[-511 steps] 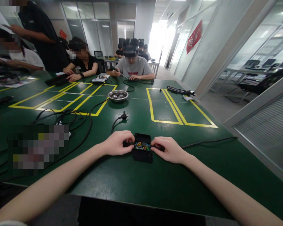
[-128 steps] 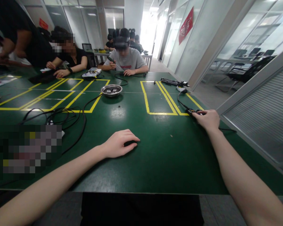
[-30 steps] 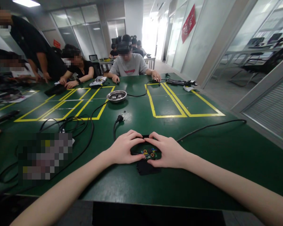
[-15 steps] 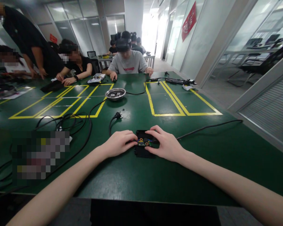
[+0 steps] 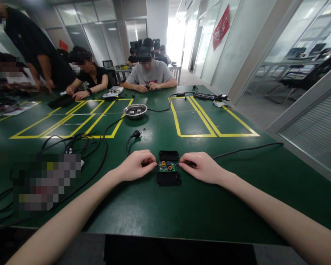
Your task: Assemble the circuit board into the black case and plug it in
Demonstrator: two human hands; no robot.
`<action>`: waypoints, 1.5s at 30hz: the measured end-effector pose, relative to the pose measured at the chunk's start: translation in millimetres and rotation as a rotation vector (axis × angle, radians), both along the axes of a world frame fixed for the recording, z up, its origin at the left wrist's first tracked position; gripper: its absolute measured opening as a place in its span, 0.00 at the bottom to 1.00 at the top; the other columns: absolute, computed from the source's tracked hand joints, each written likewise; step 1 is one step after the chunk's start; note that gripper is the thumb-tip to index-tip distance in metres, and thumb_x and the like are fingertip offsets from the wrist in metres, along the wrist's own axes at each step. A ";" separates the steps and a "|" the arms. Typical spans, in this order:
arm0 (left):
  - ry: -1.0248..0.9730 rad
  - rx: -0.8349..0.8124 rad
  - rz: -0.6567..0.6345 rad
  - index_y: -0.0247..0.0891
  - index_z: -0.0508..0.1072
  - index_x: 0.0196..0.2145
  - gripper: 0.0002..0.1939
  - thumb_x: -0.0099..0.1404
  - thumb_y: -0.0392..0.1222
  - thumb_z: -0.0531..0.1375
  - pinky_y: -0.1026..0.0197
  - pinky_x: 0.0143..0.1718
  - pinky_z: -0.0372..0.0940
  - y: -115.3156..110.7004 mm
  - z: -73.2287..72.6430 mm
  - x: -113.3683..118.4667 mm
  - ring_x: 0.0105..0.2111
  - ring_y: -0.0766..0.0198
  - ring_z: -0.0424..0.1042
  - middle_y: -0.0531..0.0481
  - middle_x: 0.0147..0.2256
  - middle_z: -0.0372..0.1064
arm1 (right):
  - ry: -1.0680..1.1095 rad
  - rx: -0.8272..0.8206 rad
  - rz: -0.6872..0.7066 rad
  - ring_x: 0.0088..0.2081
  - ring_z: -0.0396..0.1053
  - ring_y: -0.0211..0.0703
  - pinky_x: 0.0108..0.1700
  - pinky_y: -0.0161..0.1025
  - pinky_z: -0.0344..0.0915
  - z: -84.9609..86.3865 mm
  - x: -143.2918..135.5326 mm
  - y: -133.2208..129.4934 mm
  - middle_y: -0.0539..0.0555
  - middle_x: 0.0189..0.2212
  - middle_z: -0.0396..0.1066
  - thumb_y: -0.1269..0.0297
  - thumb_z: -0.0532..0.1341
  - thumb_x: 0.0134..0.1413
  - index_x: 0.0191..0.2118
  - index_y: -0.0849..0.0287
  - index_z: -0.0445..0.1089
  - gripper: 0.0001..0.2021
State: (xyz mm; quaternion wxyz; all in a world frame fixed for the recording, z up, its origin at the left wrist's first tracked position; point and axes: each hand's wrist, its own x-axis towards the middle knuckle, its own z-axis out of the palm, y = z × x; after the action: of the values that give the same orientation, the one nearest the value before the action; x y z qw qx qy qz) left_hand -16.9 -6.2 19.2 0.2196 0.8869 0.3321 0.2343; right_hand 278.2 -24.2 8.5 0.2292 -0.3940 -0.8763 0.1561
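A small green circuit board (image 5: 163,169) with copper-wound coils lies between two black plastic case halves, one half (image 5: 168,156) on its far side and the other half (image 5: 168,179) on its near side. At the board's left end, my left hand (image 5: 136,165) pinches a dark cord end beside thin wires. My right hand (image 5: 201,167) pinches the cable end at the board's right side, where bluish wires show. A black power cord (image 5: 127,146) with a plug (image 5: 137,134) comes out behind my left hand. Another black cable (image 5: 245,148) runs rightward from behind my right hand.
A metal bowl (image 5: 135,116) holding small metal parts stands farther back. Tangled black cables (image 5: 79,141) lie at left beside a pixelated object (image 5: 48,182). Yellow tape (image 5: 197,135) outlines areas on the green table (image 5: 154,213). Co-workers sit across and at far left.
Both hands have drawn apart from over the board to its two ends, uncovering the board and case halves. The co-worker opposite has brought both hands together.
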 end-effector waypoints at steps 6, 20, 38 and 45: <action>-0.058 -0.053 -0.094 0.35 0.76 0.34 0.07 0.66 0.40 0.60 0.68 0.27 0.60 -7.6 10.6 0.0 0.27 0.68 0.65 0.52 0.28 0.66 | 0.101 0.081 0.086 0.26 0.69 0.39 0.31 0.36 0.63 6.1 1.2 -7.7 0.52 0.27 0.75 0.61 0.57 0.67 0.33 0.56 0.73 0.12; -0.040 -0.143 -0.188 0.35 0.75 0.28 0.04 0.59 0.35 0.60 0.68 0.25 0.57 -10.7 6.8 1.3 0.24 0.70 0.61 0.54 0.25 0.65 | -0.002 -0.013 0.215 0.22 0.65 0.36 0.28 0.35 0.59 13.2 -1.5 -22.2 0.51 0.26 0.74 0.62 0.57 0.67 0.35 0.57 0.75 0.11; -0.008 -0.212 -0.133 0.35 0.72 0.28 0.06 0.62 0.36 0.61 0.68 0.25 0.55 -12.1 6.7 4.3 0.21 0.72 0.58 0.59 0.21 0.61 | -0.162 -0.024 0.033 0.25 0.67 0.40 0.31 0.36 0.56 3.6 -11.5 -17.4 0.51 0.24 0.71 0.62 0.53 0.71 0.31 0.57 0.68 0.15; 0.101 -0.095 -0.121 0.36 0.67 0.23 0.10 0.62 0.35 0.60 0.67 0.28 0.54 -13.2 8.4 5.4 0.24 0.70 0.61 0.56 0.25 0.64 | -0.109 0.039 0.033 0.27 0.69 0.41 0.32 0.36 0.59 -1.7 -13.9 -17.2 0.53 0.26 0.72 0.65 0.54 0.67 0.29 0.56 0.67 0.13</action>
State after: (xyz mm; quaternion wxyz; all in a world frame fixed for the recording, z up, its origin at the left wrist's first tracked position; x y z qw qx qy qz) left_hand -11.5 -19.4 27.7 0.2582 0.9045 0.2995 0.1598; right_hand 264.3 -41.5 6.8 0.1858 -0.3828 -0.8968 0.1212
